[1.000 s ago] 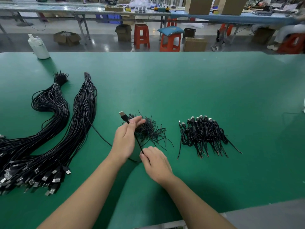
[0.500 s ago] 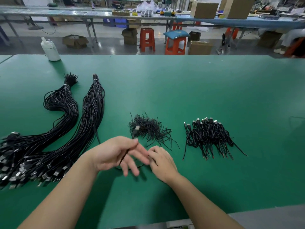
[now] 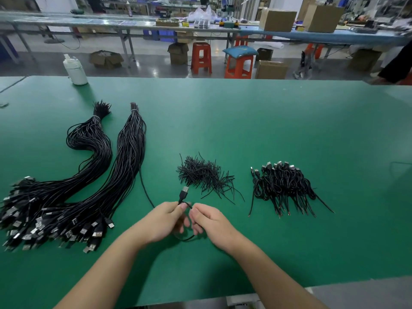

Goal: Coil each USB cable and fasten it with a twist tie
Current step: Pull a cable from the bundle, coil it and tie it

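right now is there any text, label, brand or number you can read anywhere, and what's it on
No text can be read in this view.
White bottle at the far edge of the green table: no label legible.
Cardboard boxes on the far bench: any print is too blurred to read.
USB plug above the left hand and right hand: no marking visible.

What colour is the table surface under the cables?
Green; the table shows plainly in the head view.

1. A green tabletop (image 3: 245,121) carried everything.
2. Two long bundles of black USB cables (image 3: 93,175) lay at the left.
3. A heap of twist ties (image 3: 205,175) sat mid-table.
4. Coiled cables (image 3: 283,184) were piled right.
5. A white bottle (image 3: 74,70) stood far left.
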The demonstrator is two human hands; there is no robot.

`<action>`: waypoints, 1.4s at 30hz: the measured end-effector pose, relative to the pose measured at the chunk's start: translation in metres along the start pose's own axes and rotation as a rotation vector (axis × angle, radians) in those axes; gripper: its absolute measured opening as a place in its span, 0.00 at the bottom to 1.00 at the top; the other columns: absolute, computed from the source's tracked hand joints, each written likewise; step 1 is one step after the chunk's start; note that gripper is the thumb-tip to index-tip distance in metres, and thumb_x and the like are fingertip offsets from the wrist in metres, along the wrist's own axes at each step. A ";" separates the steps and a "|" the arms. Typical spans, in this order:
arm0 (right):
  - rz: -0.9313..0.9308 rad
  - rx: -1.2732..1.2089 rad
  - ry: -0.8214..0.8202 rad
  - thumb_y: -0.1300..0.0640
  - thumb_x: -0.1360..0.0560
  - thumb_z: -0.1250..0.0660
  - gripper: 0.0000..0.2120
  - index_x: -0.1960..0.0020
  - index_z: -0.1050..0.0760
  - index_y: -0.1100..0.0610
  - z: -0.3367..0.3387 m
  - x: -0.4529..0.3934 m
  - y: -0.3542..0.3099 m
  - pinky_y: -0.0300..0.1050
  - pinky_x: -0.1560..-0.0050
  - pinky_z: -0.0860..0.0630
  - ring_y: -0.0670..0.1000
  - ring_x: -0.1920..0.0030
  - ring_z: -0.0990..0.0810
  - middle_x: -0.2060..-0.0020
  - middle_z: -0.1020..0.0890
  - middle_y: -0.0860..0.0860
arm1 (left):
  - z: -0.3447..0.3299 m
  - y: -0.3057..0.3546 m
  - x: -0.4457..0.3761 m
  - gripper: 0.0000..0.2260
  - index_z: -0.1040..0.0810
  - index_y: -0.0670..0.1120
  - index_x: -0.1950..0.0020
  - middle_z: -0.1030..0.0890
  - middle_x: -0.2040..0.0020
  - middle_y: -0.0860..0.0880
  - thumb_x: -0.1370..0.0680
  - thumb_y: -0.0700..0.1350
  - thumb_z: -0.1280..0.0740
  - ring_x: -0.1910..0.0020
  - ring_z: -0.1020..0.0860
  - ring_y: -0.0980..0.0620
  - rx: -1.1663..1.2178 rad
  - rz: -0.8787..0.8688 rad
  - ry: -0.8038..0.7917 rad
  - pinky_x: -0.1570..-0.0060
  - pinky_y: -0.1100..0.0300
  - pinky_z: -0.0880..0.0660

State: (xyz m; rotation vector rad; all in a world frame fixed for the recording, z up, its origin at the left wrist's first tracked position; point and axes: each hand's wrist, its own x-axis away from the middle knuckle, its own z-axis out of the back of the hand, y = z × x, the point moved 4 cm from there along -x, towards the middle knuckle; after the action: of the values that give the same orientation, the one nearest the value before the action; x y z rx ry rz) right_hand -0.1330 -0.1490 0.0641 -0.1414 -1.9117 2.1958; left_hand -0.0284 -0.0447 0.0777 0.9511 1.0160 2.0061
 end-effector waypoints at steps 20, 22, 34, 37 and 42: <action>-0.187 -0.291 0.072 0.49 0.17 0.40 0.24 0.70 0.43 0.52 0.002 0.009 0.014 0.44 0.68 0.38 0.50 0.74 0.44 0.75 0.44 0.49 | 0.035 0.042 -0.013 0.16 0.22 0.39 0.52 0.24 0.70 0.50 0.16 0.47 0.45 0.82 0.35 0.56 1.114 -0.135 0.281 0.79 0.66 0.39; -0.197 -0.351 0.117 0.48 0.18 0.38 0.25 0.71 0.42 0.51 0.016 0.009 0.018 0.42 0.70 0.38 0.51 0.75 0.45 0.75 0.44 0.49 | 0.044 0.042 -0.008 0.15 0.21 0.40 0.55 0.26 0.71 0.50 0.17 0.47 0.43 0.83 0.38 0.57 1.102 -0.175 0.236 0.79 0.66 0.41; -0.196 -0.583 0.147 0.46 0.21 0.35 0.19 0.68 0.28 0.53 0.029 -0.001 0.008 0.40 0.73 0.38 0.49 0.75 0.47 0.77 0.44 0.46 | 0.008 0.019 0.012 0.19 0.21 0.36 0.42 0.15 0.50 0.40 0.16 0.50 0.43 0.80 0.28 0.54 0.125 -0.035 -0.521 0.79 0.65 0.36; -0.160 -0.554 0.085 0.48 0.19 0.37 0.17 0.65 0.29 0.53 0.024 0.000 -0.002 0.41 0.73 0.39 0.49 0.75 0.47 0.77 0.44 0.46 | -0.001 0.012 0.001 0.15 0.22 0.38 0.42 0.15 0.47 0.43 0.15 0.45 0.45 0.61 0.16 0.47 0.076 0.047 -0.294 0.65 0.59 0.21; -0.116 -0.490 0.049 0.49 0.16 0.41 0.18 0.64 0.30 0.52 0.017 0.003 -0.013 0.40 0.72 0.38 0.49 0.75 0.47 0.77 0.43 0.47 | -0.014 0.005 -0.009 0.20 0.18 0.39 0.48 0.20 0.50 0.49 0.20 0.53 0.41 0.49 0.27 0.51 0.179 -0.083 -0.239 0.41 0.53 0.31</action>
State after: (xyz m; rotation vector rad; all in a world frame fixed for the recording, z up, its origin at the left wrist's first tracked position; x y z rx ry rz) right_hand -0.1380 -0.1627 0.0800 -0.1560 -2.3257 1.5997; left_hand -0.0367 -0.0591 0.0736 1.1918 1.0937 1.7071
